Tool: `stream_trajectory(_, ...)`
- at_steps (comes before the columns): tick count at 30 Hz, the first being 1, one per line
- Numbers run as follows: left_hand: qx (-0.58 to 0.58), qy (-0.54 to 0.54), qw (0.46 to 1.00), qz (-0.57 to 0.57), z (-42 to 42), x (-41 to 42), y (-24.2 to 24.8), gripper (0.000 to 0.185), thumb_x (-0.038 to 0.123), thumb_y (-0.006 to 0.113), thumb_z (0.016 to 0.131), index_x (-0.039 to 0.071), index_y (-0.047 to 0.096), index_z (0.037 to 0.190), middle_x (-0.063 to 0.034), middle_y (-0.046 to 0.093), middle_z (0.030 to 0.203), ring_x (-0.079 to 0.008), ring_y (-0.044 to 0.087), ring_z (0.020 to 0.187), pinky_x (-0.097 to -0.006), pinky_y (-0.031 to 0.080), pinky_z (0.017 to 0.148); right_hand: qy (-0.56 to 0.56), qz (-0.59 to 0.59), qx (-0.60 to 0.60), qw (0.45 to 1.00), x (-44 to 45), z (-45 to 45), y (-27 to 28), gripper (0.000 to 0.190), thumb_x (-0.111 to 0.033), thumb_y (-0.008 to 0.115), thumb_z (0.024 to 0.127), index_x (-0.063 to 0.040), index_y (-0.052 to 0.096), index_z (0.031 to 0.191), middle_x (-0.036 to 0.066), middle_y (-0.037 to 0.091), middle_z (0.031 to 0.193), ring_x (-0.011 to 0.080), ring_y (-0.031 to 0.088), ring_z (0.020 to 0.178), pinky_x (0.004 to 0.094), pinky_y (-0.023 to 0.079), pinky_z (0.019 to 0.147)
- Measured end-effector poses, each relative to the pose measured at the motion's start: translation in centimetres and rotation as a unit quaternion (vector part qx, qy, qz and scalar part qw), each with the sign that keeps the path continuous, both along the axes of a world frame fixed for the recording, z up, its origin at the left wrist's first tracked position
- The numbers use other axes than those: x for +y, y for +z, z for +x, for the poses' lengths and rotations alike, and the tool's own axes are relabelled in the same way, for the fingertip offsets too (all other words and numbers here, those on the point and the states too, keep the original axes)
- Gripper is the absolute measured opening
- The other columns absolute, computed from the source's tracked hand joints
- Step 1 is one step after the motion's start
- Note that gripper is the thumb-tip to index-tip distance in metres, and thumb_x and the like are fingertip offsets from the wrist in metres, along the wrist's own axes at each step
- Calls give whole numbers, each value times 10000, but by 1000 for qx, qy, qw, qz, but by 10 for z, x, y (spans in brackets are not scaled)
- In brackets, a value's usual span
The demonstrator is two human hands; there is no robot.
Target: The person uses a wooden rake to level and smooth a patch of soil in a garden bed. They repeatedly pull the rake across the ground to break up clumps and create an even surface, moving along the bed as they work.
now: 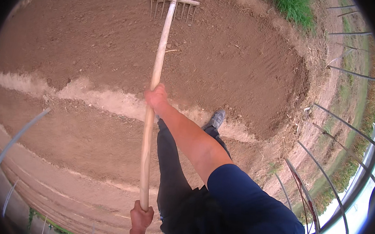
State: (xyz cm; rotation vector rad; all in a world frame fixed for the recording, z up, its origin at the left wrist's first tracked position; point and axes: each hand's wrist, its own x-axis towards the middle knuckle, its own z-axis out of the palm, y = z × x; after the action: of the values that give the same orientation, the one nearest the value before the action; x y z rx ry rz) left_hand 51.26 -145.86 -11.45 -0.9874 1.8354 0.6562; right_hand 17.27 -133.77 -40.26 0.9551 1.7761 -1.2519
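A long-handled rake with a pale wooden shaft [159, 60] runs nearly upright through the view. Its crossbar head [186, 0] is at the top, over brown loosened soil [114, 35], with thin tines pointing back towards me. My right hand [156, 97] is wrapped around the middle of the shaft, its bare forearm crossing from a dark blue sleeve. Close to the shaft's butt end, my left hand [141, 215] grips it low in the view. Whether the tine tips touch the soil is unclear.
My grey shoe [218, 118] stands by a pale, dry soil edge [106, 102]; the other foot is mostly hidden. Thin curved rods [345, 124] rise at the right, and another rod [17, 143] at the left. Green grass [292, 8] grows at the upper right.
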Motion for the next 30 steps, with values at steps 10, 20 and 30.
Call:
stream_trajectory(10, -80, 34, 995, 46, 343, -125, 141, 445, 245, 772, 775, 79, 627, 1162, -147, 699, 869, -308, 693, 776, -438, 564, 664, 46, -107, -220, 969, -30, 275, 51, 519, -178, 656, 894, 94, 321, 1182, 260, 659, 917, 367, 713, 838, 460, 572, 752)
stream_trajectory(20, -232, -241, 942, -32, 238, -185, 135, 339, 214, 738, 767, 97, 631, 1066, -170, 720, 874, -367, 711, 827, -476, 570, 714, -133, -70, -228, 962, 39, 335, 60, 466, -78, 743, 864, 21, 368, 1123, 191, 596, 1003, 270, 699, 796, 424, 605, 644)
stream_trajectory(30, -187, -312, 918, -158, 72, -217, 24, 116, 169, 682, 816, 160, 658, 929, -160, 746, 918, -392, 719, 902, -498, 573, 789, -291, -106, -249, 918, 29, 248, -6, 345, -115, 700, 923, 26, 461, 1127, 153, 636, 922, 260, 688, 746, 406, 581, 622)
